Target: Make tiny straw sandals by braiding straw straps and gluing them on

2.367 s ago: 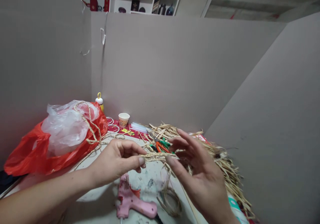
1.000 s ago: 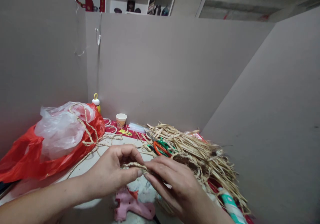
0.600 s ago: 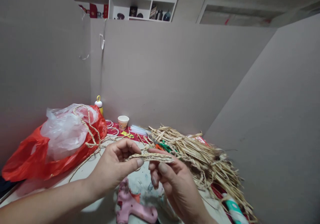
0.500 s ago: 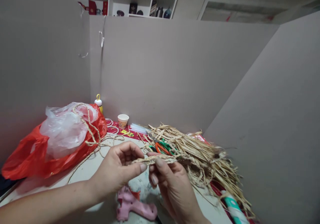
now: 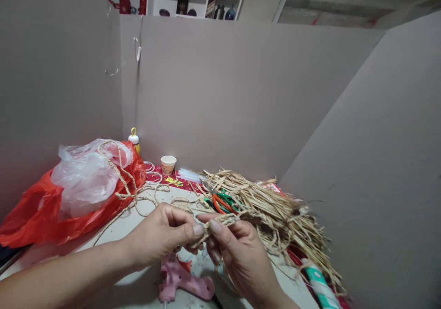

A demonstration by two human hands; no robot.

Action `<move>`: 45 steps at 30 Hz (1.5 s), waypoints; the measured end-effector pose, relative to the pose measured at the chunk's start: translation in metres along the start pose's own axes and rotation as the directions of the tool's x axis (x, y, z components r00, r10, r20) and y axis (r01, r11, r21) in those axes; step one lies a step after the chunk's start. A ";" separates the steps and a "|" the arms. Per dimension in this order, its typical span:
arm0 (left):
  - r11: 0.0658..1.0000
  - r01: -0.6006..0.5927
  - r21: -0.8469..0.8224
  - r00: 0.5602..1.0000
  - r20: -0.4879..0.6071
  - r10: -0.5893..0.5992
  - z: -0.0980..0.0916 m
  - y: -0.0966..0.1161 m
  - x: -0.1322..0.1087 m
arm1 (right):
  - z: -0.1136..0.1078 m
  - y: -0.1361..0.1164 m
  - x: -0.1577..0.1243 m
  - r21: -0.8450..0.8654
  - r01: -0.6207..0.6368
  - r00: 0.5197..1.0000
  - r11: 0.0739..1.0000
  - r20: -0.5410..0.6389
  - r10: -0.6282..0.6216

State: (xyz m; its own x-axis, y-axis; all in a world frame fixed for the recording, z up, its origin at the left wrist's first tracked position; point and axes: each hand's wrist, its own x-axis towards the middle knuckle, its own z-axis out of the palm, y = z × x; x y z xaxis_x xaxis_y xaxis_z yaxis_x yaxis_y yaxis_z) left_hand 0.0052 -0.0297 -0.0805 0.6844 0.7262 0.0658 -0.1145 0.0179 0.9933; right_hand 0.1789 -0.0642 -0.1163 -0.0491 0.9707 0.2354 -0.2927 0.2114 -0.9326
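Between my two hands is a braided straw cord, held just above the table. My left hand pinches its near-left part between thumb and fingers. My right hand grips it a little further right, thumb on top and fingers beneath. Part of the cord is hidden by the fingers. Below the hands a pink glue gun lies on the white table. Just behind them are scissors with orange and green handles, lying against a heap of dry straw.
A red plastic bag with a clear bag on it sits at left, a long braid draped over. Behind stand a paper cup, a yellow-white bottle and clear glue sticks. A green-white roll lies at right. Grey panels enclose the table.
My left hand has shifted slightly down and right, closing its pinch nearer to my right hand. The cord is now bent between them. The view has tilted slightly.
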 end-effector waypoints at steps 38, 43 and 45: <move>0.993 -0.019 -0.118 0.980 -0.200 -0.005 -0.006 -0.001 0.004 | 0.007 -0.024 0.002 0.041 0.019 0.983 0.999 -0.185 -0.011; 0.989 -0.141 -0.053 0.923 -0.367 0.112 -0.016 0.004 0.008 | 0.006 -0.021 0.002 0.030 0.017 0.989 0.999 -0.147 -0.013; 0.983 -0.181 0.036 0.905 -0.385 0.181 -0.016 0.006 0.007 | 0.005 -0.018 0.001 0.022 0.011 0.992 1.000 -0.127 -0.009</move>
State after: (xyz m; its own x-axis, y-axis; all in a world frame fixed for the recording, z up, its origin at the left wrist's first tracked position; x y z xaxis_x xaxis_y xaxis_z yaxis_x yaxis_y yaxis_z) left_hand -0.0025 -0.0137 -0.0753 0.3215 0.9250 0.2024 -0.2109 -0.1384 0.9677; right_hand 0.1793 -0.0672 -0.0982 0.0754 0.9755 0.2066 -0.3139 0.2199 -0.9236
